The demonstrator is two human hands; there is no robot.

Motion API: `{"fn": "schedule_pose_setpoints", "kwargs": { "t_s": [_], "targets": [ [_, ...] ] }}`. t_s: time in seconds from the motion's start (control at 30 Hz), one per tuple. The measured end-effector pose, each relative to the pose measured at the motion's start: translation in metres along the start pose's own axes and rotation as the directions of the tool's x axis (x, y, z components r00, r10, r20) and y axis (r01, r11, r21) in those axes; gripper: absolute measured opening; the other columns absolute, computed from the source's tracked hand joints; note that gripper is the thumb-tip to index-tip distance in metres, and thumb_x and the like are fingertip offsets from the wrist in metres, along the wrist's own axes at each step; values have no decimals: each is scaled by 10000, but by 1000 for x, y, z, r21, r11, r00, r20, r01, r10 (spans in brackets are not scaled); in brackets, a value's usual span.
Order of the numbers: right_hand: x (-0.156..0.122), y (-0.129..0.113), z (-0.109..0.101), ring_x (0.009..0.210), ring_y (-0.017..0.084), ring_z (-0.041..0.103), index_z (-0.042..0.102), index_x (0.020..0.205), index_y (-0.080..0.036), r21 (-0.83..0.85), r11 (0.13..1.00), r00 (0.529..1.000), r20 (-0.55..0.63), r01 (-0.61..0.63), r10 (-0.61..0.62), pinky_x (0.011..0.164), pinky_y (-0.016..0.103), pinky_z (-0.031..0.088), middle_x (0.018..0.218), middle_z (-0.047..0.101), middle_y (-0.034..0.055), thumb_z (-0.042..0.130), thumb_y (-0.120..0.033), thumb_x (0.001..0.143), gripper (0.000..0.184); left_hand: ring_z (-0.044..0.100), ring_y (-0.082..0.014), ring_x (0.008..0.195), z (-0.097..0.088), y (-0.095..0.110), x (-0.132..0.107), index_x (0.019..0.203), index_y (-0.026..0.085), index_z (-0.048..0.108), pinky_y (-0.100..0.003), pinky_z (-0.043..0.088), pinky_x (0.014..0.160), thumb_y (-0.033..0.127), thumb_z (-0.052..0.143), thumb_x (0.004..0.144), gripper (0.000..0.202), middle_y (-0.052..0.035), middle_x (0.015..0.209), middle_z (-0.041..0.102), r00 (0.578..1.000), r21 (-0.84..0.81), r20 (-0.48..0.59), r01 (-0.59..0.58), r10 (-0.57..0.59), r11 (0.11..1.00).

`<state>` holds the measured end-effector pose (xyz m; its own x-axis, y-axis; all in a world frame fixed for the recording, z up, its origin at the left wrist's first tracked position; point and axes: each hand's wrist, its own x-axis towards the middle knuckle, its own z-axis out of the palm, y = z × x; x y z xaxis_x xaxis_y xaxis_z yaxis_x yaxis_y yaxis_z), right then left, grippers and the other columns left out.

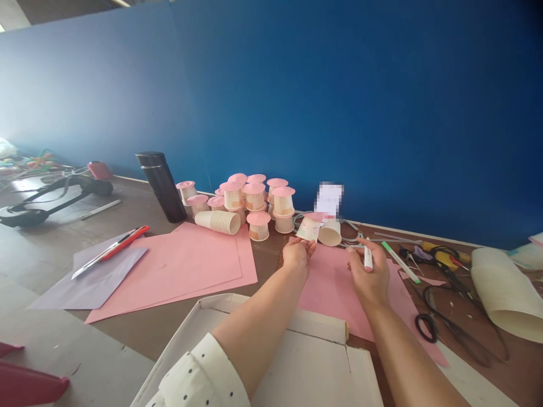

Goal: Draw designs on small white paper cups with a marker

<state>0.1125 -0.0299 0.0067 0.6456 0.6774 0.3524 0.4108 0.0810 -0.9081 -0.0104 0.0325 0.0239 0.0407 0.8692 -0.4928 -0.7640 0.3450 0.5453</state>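
My left hand [297, 252] pinches a small paper cup with a pink paper top [309, 227], holding it tilted just above a pink sheet [335, 288]. My right hand [368, 271] is closed round a white marker with a pink tip [368, 258], close to the cup's right. Another paper cup [330, 232] lies on its side right behind the held one. Behind and to the left stands a cluster of several finished cups with pink tops [254, 199].
A stack of plain cups [218, 221] lies on larger pink sheets [186, 265]. A black flask [161, 185] stands behind. A red-handled knife [112, 249] rests on grey paper at left. Scissors [441, 322], a green marker [400, 262], tools and a rolled sheet [504, 291] lie right. A white cardboard box [305, 362] sits in front.
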Motion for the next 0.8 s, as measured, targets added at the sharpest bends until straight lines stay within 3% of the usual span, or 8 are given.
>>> {"fn": "schedule_pose_setpoints", "kwargs": {
  "t_s": [0.2, 0.5, 0.67, 0.8],
  "targets": [
    [-2, 1, 7, 680, 175, 593, 553, 1121, -226, -113, 982, 989, -2, 150, -151, 715, 345, 462, 827, 651, 36, 586, -421, 747, 423, 646, -142, 838, -1, 0, 0, 749, 168, 491, -234, 540, 763, -68, 545, 685, 250, -57, 862, 560, 999, 0, -35, -12, 12, 1000],
    [-1, 5, 5, 657, 172, 600, 566, 1116, -205, -132, 977, 985, -3, 170, -172, 695, 341, 477, 806, 646, 38, 579, -423, 755, 421, 603, -113, 623, 1, 0, 0, 766, 164, 474, -257, 550, 667, -31, 564, 677, 232, -24, 731, 523, 997, 54, -4, -70, 71, 996],
    [-3, 1, 6, 571, 133, 589, 546, 1133, -225, -76, 991, 993, 47, 112, -109, 607, 305, 500, 901, 668, 44, 543, -416, 784, 398, 548, -77, 571, -3, -2, -1, 777, 168, 498, -223, 503, 579, 50, 630, 665, 209, -7, 735, 528, 994, 168, 4, -104, 105, 980],
    [-5, -3, 6, 629, 133, 619, 523, 1174, -228, 8, 986, 983, 87, 164, -164, 609, 310, 532, 1081, 645, 71, 497, -414, 811, 409, 563, -80, 607, -1, 2, -11, 915, 184, 572, -178, 434, 507, 133, 621, 698, 228, -44, 854, 605, 983, 354, 66, -185, 173, 917]
  ]
}}
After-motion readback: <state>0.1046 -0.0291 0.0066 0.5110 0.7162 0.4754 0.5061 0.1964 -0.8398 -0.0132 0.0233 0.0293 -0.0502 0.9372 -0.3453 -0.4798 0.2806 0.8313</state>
